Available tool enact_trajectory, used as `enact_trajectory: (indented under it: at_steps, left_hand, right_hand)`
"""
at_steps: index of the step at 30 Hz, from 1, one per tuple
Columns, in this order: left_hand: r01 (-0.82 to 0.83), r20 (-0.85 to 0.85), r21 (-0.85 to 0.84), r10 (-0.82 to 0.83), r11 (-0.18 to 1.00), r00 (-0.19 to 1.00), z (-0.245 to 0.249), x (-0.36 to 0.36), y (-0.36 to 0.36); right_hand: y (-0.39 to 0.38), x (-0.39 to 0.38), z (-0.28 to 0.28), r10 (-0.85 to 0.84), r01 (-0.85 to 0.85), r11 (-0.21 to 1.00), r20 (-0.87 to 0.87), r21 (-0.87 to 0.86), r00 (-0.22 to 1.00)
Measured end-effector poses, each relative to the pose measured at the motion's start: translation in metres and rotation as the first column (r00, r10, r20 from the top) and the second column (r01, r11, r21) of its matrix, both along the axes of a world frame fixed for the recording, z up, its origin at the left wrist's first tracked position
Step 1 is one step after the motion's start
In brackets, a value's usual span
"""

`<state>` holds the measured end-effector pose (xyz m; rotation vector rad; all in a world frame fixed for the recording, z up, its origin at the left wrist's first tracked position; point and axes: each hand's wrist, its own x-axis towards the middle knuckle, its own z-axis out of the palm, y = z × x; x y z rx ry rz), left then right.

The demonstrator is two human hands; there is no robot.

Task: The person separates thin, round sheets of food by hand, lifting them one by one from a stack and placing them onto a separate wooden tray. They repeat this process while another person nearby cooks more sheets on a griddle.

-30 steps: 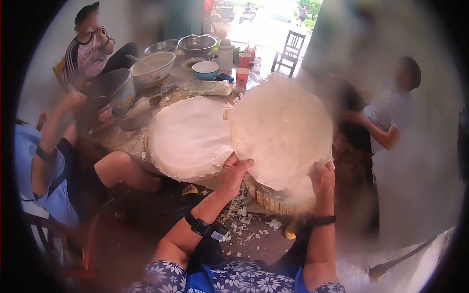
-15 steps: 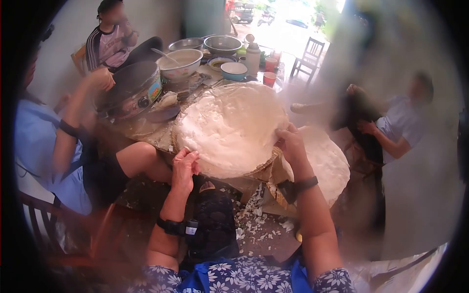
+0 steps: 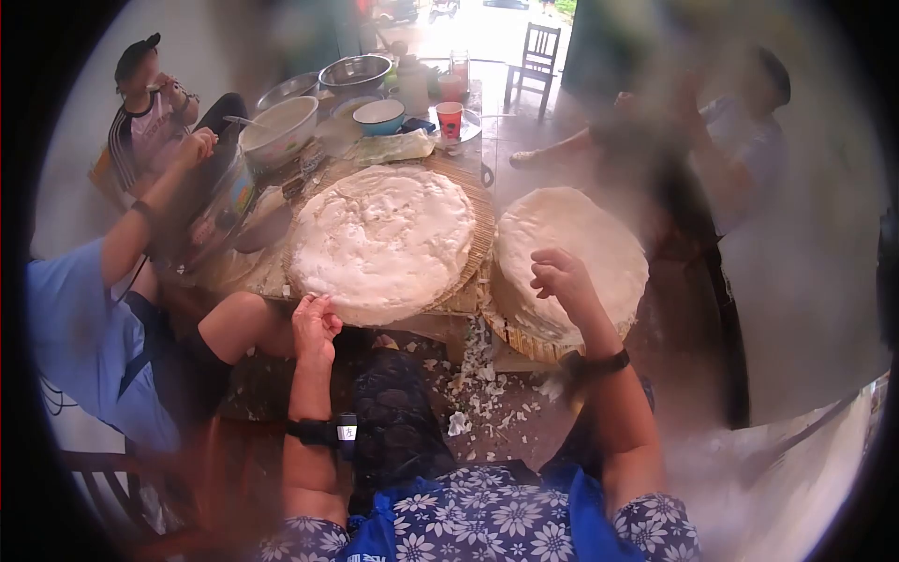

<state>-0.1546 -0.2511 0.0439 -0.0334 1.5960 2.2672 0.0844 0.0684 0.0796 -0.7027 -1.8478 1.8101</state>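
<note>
Two white round stacks are lying side by side. The left hand [image 3: 316, 323] is curling at the near rim of the left stack [image 3: 382, 239], grip unclear; the right hand [image 3: 562, 279] is hovering, loosely open and empty, over the right stack [image 3: 585, 234].

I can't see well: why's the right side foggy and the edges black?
Head view: haze blurs the right side and the person in the pale shirt; the round lens leaves black corners; the left round white stack of thin sheets is sharper.
</note>
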Motion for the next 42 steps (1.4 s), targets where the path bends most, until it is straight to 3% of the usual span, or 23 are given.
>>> enact_trajectory:
  at_steps: [11, 13, 15, 30, 33, 36, 39, 42]
  left_hand:
    - [-0.039, -0.065, -0.065, 0.035, 0.997, 0.997, -0.016, -0.010, -0.001]
    - [-0.048, -0.035, -0.041, 0.046, 0.998, 0.998, -0.025, -0.017, -0.003]
    - [-0.123, -0.017, -0.142, 0.121, 0.982, 0.992, -0.013, -0.005, 0.003]
    - [-0.344, -0.175, -0.222, 0.310, 0.912, 0.934, 0.001, 0.010, 0.005]
    - [-0.213, -0.193, -0.063, 0.197, 0.975, 0.961, 0.013, 0.013, 0.014]
    - [0.012, -0.245, -0.087, -0.033, 0.996, 0.969, 0.057, 0.059, 0.053]
    - [0.228, -0.329, -0.076, -0.240, 0.971, 0.913, 0.070, 0.093, 0.092]
    - [0.390, -0.268, -0.113, -0.406, 0.914, 0.874, 0.071, 0.133, 0.131]
  right_hand:
    - [0.035, 0.073, -0.035, -0.231, 0.214, 0.953, -0.057, -0.213, 0.971]
    - [0.038, 0.077, -0.031, -0.220, 0.199, 0.959, -0.085, -0.204, 0.972]
    - [0.044, 0.080, -0.036, -0.202, 0.174, 0.963, -0.121, -0.208, 0.972]
    - [0.047, 0.110, -0.027, -0.244, 0.187, 0.941, -0.179, -0.281, 0.953]
    - [0.048, 0.111, -0.027, -0.238, 0.184, 0.943, -0.175, -0.279, 0.955]
    - [0.047, 0.109, -0.026, -0.229, 0.178, 0.949, -0.177, -0.260, 0.957]
    - [0.048, 0.108, -0.027, -0.218, 0.168, 0.952, -0.184, -0.254, 0.958]
    - [0.049, 0.107, -0.028, -0.212, 0.166, 0.955, -0.175, -0.245, 0.961]
